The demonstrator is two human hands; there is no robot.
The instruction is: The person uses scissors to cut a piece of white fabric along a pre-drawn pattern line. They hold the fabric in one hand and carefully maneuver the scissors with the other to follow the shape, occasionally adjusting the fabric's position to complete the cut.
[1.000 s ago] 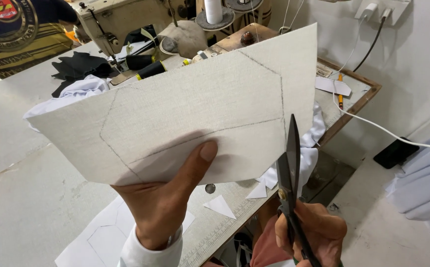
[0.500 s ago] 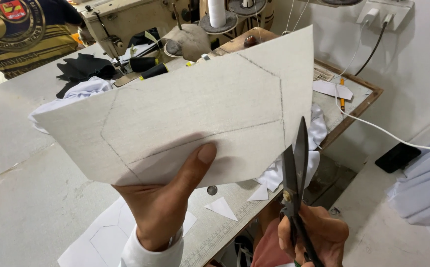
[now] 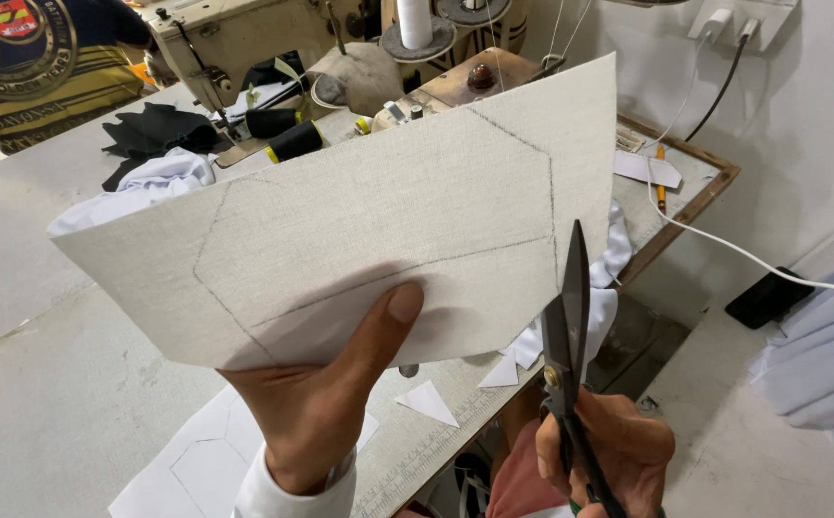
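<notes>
Left hand [image 3: 326, 403] pinches stiff grey fabric sheet [image 3: 359, 230] at lower edge, thumb on front, held up off surface [image 3: 43, 422] so pencilled outline faces viewer. Right hand [image 3: 619, 456] grips black scissors [image 3: 566, 336], blades nearly shut, upright beside sheet's right edge, near the pencil line.

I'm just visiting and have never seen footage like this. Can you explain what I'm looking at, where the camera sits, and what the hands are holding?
There is no machine doing the work here: these are a person's own two hands, filmed by a camera worn on their head, looking down. The left hand holds up a stiff grey sheet with a pencilled outline on it. The right hand grips black scissors, blades pointing up at the sheet's lower right edge. Below is a grey table with a white paper pattern, small white offcuts and white cloth. Further back stand a sewing machine, dark thread spools and black fabric.
</notes>
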